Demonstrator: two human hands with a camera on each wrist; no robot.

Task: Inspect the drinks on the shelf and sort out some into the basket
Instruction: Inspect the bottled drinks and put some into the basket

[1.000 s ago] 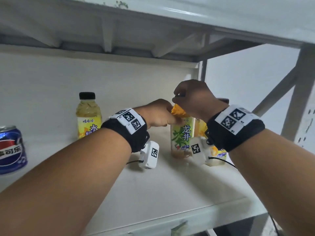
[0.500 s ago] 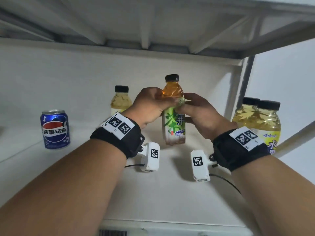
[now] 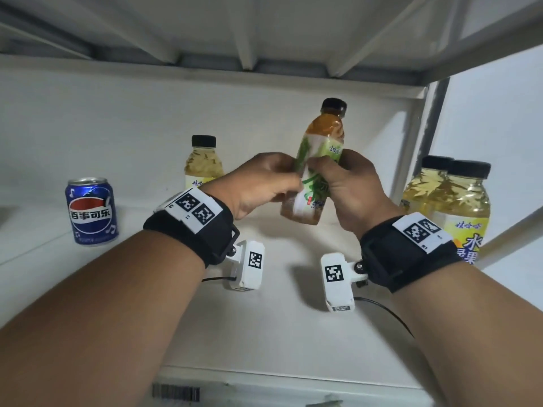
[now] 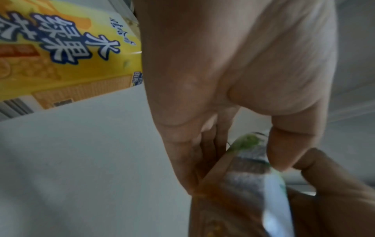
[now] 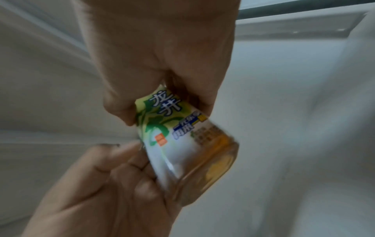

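Note:
A green-labelled tea bottle (image 3: 318,160) with a black cap is held above the white shelf (image 3: 279,333), its top tilted to the right. My left hand (image 3: 264,183) grips its label from the left and my right hand (image 3: 349,183) grips it from the right. The right wrist view shows the tea bottle (image 5: 182,141) with my right hand (image 5: 162,72) curled round its upper label and the left hand (image 5: 105,192) at its lower side. In the left wrist view my left hand (image 4: 233,96) pinches the tea bottle (image 4: 243,184). No basket is in view.
A blue Pepsi can (image 3: 91,211) stands at the left of the shelf. A yellow-labelled bottle (image 3: 202,163) stands at the back behind my left hand; two more yellow-labelled bottles (image 3: 458,207) stand at the right by the shelf post. Another shelf board hangs close overhead.
The tea bottle has been lifted off the shelf and tilted to the right. My right hand has moved from over the bottle's top to its right side.

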